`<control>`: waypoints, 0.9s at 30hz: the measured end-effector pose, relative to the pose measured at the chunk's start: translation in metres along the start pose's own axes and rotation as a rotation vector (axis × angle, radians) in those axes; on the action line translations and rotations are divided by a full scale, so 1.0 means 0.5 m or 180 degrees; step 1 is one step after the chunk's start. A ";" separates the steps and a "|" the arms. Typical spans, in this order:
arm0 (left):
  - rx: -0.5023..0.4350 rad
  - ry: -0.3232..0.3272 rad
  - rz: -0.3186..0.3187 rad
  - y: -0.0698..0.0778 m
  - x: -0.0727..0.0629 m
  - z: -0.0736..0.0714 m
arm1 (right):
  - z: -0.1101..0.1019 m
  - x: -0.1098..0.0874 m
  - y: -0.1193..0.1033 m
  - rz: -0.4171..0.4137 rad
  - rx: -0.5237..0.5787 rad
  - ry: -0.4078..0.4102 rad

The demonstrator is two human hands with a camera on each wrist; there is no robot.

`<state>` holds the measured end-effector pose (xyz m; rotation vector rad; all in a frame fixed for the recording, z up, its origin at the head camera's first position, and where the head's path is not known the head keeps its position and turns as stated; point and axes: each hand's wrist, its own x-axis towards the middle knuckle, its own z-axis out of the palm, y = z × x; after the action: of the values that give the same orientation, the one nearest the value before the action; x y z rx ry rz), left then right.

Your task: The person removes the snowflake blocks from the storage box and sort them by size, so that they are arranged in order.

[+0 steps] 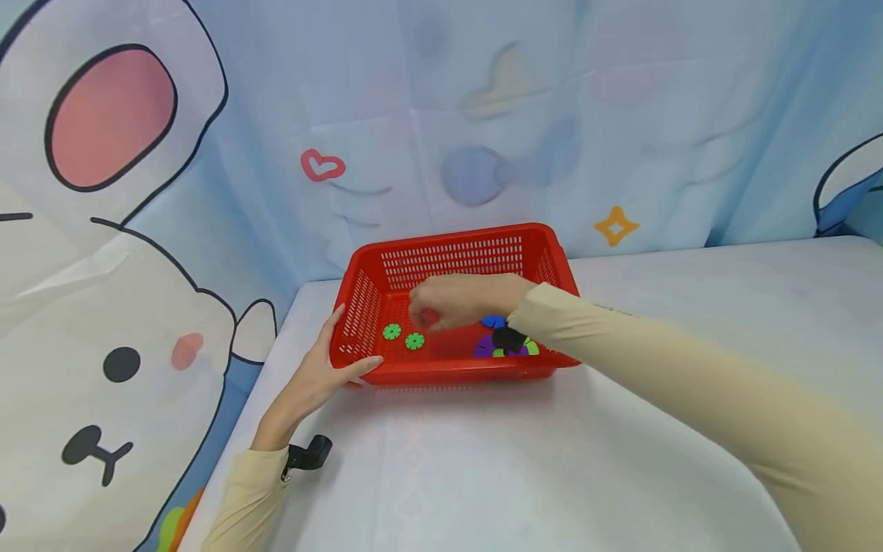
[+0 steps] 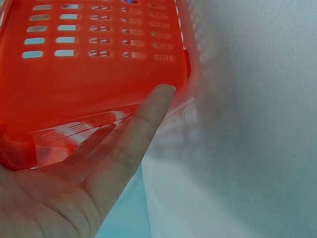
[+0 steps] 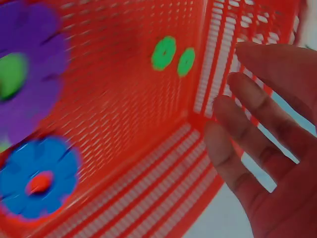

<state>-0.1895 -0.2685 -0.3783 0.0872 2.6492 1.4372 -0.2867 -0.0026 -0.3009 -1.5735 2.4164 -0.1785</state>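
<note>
A red plastic basket [image 1: 458,374] with slotted walls stands on the white table. My left hand [image 1: 320,383] holds its near left corner, the thumb along the front rim and the fingers on the left side. Inside the basket, over its middle, hovers my right hand [image 1: 444,300]; its fingers [image 3: 257,101] are loosely bent and apart, nothing between them. Two small green notched discs [image 1: 392,331] lie on the basket floor left of that hand. Nearer the right wrist are a large purple notched disc [image 3: 37,64] with a green one on it and a blue notched disc [image 3: 59,163] with a red centre.
Behind the table hangs a light-blue printed curtain [image 1: 414,115], with a big cartoon animal on the left. White tabletop [image 1: 483,468] stretches in front of the basket and to its right. A black wrist camera [image 1: 310,452] sits on the left wrist.
</note>
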 end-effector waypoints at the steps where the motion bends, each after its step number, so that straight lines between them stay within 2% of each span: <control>1: -0.0019 -0.0023 0.0007 0.002 0.001 0.001 | 0.002 0.016 -0.006 0.0008 -0.0028 -0.0086; 7: -0.0043 -0.0085 0.0064 0.017 0.003 0.007 | 0.008 0.083 -0.019 0.0098 -0.0270 -0.0539; 11: 0.0017 -0.0059 0.0045 0.019 0.001 0.004 | 0.019 0.118 -0.015 0.0093 -0.0412 -0.0662; 15: -0.0027 -0.0046 0.0053 0.011 -0.002 0.003 | 0.044 0.140 -0.005 0.0238 -0.0447 -0.0776; 19: -0.0065 -0.0046 0.0041 0.004 -0.006 0.005 | 0.070 0.149 0.003 0.0301 -0.0337 -0.0732; 23: -0.0025 -0.0033 0.0014 0.009 -0.005 0.007 | 0.080 0.143 0.016 0.0304 -0.0038 -0.0544; 27: -0.0008 -0.0030 0.0038 0.014 -0.001 0.004 | 0.084 0.134 0.032 0.0463 0.0243 -0.0403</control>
<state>-0.1888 -0.2627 -0.3734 0.1093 2.6437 1.4401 -0.3149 -0.0560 -0.3544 -1.3293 2.3843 -0.1377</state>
